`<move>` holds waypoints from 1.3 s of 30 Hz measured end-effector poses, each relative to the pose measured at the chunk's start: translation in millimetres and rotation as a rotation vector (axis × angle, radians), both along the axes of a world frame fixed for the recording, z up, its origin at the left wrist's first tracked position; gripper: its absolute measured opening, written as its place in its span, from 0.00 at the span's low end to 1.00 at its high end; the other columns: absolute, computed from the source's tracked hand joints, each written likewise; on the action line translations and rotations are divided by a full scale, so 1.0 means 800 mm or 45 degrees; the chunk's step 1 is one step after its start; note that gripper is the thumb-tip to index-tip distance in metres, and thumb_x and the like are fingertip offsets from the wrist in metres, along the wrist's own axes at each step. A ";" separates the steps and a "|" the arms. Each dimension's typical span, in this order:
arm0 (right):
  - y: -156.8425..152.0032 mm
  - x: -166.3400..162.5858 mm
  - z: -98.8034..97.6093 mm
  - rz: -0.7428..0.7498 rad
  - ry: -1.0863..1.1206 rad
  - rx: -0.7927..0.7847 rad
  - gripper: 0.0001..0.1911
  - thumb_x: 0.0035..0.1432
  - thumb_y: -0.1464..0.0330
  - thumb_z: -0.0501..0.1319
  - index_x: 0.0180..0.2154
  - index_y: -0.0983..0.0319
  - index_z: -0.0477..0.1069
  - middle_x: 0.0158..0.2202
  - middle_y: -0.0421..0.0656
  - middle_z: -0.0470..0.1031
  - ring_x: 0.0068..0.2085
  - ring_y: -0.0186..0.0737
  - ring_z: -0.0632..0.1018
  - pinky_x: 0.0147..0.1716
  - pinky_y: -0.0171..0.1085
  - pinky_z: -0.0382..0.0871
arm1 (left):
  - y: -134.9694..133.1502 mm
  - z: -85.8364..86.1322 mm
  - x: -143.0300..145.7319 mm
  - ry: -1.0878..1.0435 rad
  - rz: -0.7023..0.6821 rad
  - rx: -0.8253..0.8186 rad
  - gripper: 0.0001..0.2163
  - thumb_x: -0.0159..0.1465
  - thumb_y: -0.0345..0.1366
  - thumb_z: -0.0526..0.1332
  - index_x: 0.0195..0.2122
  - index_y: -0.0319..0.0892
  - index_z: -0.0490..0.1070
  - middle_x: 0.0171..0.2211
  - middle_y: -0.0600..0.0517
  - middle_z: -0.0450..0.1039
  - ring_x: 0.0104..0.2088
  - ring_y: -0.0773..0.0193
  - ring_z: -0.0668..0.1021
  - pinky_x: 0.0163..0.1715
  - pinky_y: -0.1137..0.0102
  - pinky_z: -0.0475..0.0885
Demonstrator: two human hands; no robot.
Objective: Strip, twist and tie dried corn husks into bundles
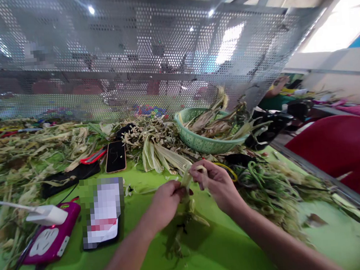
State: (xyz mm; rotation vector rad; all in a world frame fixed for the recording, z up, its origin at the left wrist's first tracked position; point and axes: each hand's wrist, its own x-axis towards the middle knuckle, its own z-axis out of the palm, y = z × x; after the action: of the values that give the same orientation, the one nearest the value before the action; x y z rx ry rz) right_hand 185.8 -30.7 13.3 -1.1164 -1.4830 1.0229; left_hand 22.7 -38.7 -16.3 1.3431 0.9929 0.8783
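Over the green tabletop (139, 261), my left hand (165, 202) pinches a pale strip of corn husk (186, 176). My right hand (215, 180) grips the upper part of the same husk, a folded bit of it showing between thumb and fingers. Below the hands hangs a tangle of husk pieces (192, 218), partly in shadow; how it joins the held strip is hard to make out. Just beyond the hands lies a fanned bundle of pale husks (161, 155).
A green plastic basket (211, 146) holds dry husks. To the left are a phone with a lit screen (102, 214), a dark phone (115, 156), a red cutter (93, 156) and a magenta power strip (54, 236). Green twisted strands (272, 186) lie right, beside a red chair (338, 152).
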 end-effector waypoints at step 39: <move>0.004 0.000 -0.009 0.201 -0.629 0.502 0.01 0.56 0.73 0.61 0.31 0.61 0.70 0.33 0.43 0.70 0.34 0.37 0.73 0.33 0.35 0.67 | 0.009 0.003 -0.004 -0.579 0.264 -0.381 0.14 0.47 0.38 0.71 0.33 0.38 0.73 0.28 0.52 0.73 0.27 0.69 0.72 0.30 0.73 0.66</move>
State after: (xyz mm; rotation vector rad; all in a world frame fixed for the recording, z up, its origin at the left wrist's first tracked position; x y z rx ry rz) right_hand 185.7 -27.9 6.5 -1.0139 -2.0871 0.5311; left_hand 19.4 -31.3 -13.8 0.7506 0.8694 1.0838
